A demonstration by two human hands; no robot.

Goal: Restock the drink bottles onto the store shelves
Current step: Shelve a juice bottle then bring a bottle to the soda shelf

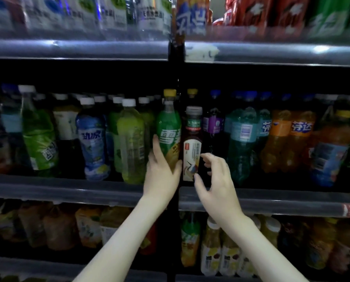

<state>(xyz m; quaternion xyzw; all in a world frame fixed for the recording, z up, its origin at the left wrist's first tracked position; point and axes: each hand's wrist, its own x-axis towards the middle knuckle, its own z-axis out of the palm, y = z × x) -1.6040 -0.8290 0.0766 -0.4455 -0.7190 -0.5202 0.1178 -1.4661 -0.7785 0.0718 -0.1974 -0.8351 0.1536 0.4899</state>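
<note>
My left hand (162,174) grips the lower part of a green soda bottle with a yellow cap (168,127), upright at the right end of the middle shelf's left bay (68,187). Just to its right stands a dark tea bottle with a white label (193,143), at the left end of the right bay. My right hand (215,180) hovers at that bottle, thumb near the label's bottom and index finger at its right side, fingers loosely curved. I cannot tell whether they touch it.
A black upright post (175,78) divides the two bays. The middle shelf is packed with green, blue and orange bottles (292,139). The top shelf (78,48) holds water and red soda; the bottom shelf holds juice bottles (210,251).
</note>
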